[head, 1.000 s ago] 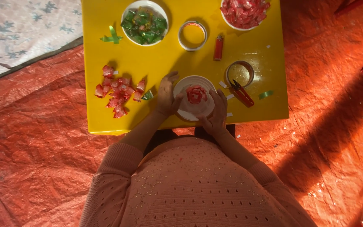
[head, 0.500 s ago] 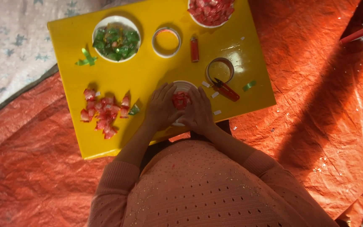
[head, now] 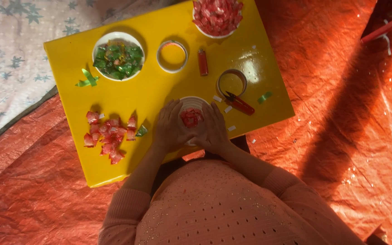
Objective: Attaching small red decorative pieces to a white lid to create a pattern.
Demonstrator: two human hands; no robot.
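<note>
While both hands, left hand (head: 171, 128) and right hand (head: 215, 128), cup the small white bowl (head: 191, 103) of red folded pieces (head: 191, 117), their grip closed round it, a nudge could tip it off the yellow table (head: 128, 97).

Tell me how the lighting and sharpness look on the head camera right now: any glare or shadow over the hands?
Head view: sunlight glares on the yellow table near the tape ring; a broad shadow crosses the orange tarp at right; the left hand and right hand cupping the white bowl sit in softer shade, slightly soft-focused.
</note>
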